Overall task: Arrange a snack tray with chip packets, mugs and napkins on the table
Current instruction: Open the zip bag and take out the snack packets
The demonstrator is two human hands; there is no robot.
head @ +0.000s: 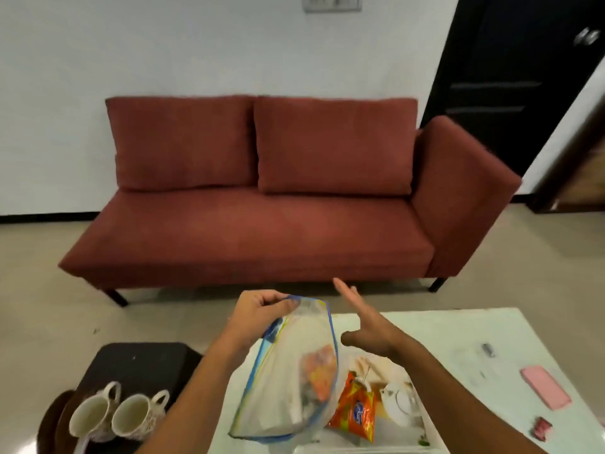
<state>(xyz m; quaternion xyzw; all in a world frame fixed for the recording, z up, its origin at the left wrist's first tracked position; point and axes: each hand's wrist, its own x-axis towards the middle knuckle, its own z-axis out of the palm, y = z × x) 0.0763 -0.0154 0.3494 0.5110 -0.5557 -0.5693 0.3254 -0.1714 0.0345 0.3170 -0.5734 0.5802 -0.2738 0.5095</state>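
Note:
My left hand (262, 306) pinches the top edge of a clear zip bag (291, 381) with a blue seal, and the bag hangs over the near left part of the white table (458, 339). An orange packet and white items show through the plastic. My right hand (363, 326) hovers beside the bag's mouth, fingers straight, holding nothing. Below the bag lies an orange chip packet (355, 412) on a white tray (425, 430), next to a white lidded pot (401, 401). Two cream mugs (116, 414) stand side by side on a dark stool (140, 362) at the lower left.
A red sofa (262, 208) stands across the floor behind the table. A pink phone (545, 386), a small dark object (487, 350) and a red wrapper (541, 427) lie on the table's right side. A dark door (510, 77) is at the far right.

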